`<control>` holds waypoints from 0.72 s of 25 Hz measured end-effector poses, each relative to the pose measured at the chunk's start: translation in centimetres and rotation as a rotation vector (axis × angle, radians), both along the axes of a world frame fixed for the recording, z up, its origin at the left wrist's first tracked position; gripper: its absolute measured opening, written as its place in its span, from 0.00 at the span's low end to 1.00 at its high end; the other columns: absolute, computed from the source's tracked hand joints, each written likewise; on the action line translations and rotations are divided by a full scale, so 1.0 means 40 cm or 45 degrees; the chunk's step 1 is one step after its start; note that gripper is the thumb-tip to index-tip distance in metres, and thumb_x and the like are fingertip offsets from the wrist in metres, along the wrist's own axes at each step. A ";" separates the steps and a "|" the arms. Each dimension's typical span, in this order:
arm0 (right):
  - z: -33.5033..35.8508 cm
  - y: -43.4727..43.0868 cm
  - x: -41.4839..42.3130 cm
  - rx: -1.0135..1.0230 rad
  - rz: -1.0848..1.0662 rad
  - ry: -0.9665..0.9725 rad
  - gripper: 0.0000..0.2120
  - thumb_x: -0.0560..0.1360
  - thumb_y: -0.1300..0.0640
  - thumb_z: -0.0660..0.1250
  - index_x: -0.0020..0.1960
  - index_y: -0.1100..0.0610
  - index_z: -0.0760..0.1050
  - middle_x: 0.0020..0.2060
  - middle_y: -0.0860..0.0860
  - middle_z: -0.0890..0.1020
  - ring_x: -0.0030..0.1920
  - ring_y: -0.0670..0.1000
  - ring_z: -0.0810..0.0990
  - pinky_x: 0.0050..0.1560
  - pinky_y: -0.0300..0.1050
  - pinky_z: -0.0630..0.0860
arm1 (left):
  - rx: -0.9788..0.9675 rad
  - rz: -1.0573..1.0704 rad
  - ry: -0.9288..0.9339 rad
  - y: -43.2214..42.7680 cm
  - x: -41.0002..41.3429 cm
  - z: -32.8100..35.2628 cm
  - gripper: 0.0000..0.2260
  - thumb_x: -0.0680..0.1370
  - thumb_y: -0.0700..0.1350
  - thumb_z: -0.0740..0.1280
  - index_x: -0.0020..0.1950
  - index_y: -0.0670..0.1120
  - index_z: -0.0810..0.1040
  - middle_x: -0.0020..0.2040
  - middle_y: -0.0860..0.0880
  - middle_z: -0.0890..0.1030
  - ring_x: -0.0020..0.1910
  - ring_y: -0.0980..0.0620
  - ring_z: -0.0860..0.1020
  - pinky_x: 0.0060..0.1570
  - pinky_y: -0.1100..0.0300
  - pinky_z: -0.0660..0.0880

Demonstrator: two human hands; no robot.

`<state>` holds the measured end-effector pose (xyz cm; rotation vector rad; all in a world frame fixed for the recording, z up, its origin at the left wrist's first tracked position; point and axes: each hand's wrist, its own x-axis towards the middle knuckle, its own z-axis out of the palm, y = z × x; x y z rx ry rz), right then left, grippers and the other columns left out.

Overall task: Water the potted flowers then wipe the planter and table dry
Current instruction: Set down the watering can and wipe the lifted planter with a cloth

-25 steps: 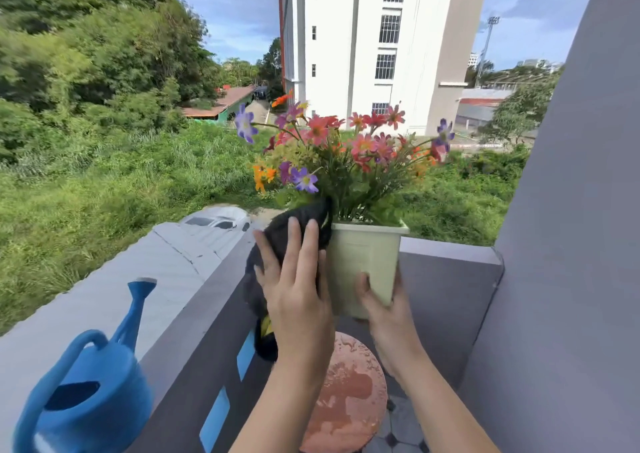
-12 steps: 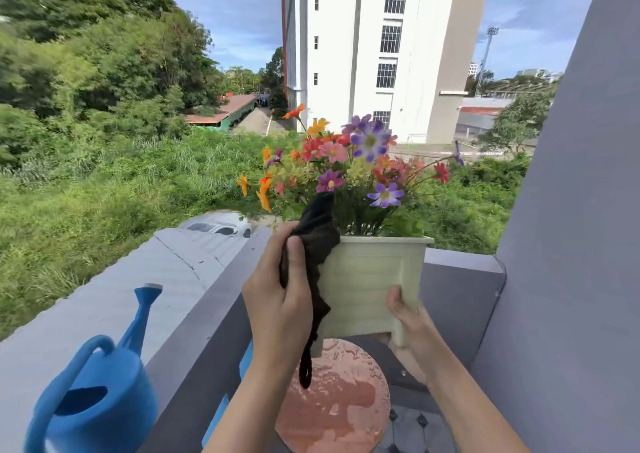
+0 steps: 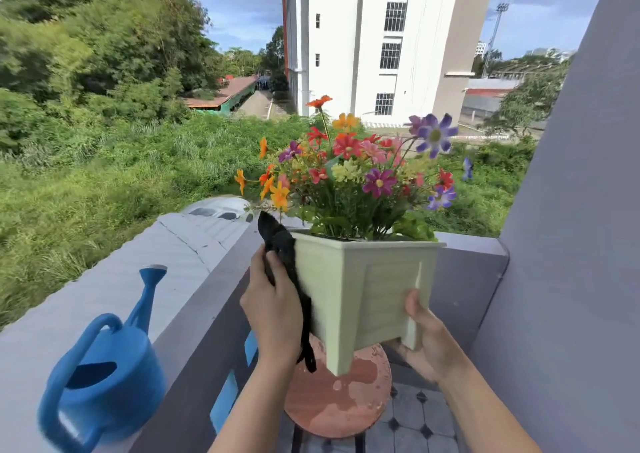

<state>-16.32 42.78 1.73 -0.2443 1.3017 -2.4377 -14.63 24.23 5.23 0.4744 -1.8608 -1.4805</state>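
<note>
The pale green square planter [image 3: 367,290], full of red, orange, pink and purple flowers [image 3: 349,172], is held tilted above the round reddish bench [image 3: 332,404], which shows wet patches. A black cloth [image 3: 282,248] lies against the planter's left wall. The blue watering can [image 3: 104,383] stands on the ledge [image 3: 194,335].

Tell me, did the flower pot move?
Yes. The flower pot turned so a corner faces us, and its rim dropped level with the grey ledge behind it.

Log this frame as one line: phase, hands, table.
phase: wiping planter | left hand: holds black cloth against planter side | right hand: grips planter's lower corner | table: wet patches | watering can: on ledge
</note>
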 end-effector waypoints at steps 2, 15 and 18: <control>0.002 -0.004 -0.001 0.007 -0.036 -0.003 0.48 0.39 0.40 0.83 0.55 0.54 0.76 0.43 0.49 0.87 0.44 0.48 0.86 0.36 0.41 0.81 | -0.032 -0.141 0.045 0.044 0.055 0.000 0.17 0.81 0.52 0.55 0.65 0.48 0.75 0.53 0.53 0.82 0.46 0.67 0.76 0.40 0.71 0.67; -0.021 0.047 -0.009 -0.177 -0.038 -0.058 0.38 0.40 0.42 0.84 0.48 0.55 0.84 0.43 0.52 0.87 0.43 0.51 0.86 0.36 0.48 0.83 | 0.083 -0.565 -0.225 -0.076 -0.067 -0.023 0.12 0.80 0.46 0.60 0.59 0.47 0.79 0.50 0.51 0.85 0.56 0.47 0.80 0.54 0.54 0.76; -0.033 0.046 -0.010 -0.218 0.033 -0.074 0.33 0.45 0.42 0.84 0.46 0.55 0.85 0.44 0.54 0.87 0.44 0.53 0.86 0.37 0.51 0.83 | 0.542 -0.826 -0.401 -0.044 -0.021 -0.022 0.13 0.81 0.39 0.56 0.39 0.47 0.74 0.26 0.53 0.80 0.28 0.56 0.79 0.28 0.65 0.75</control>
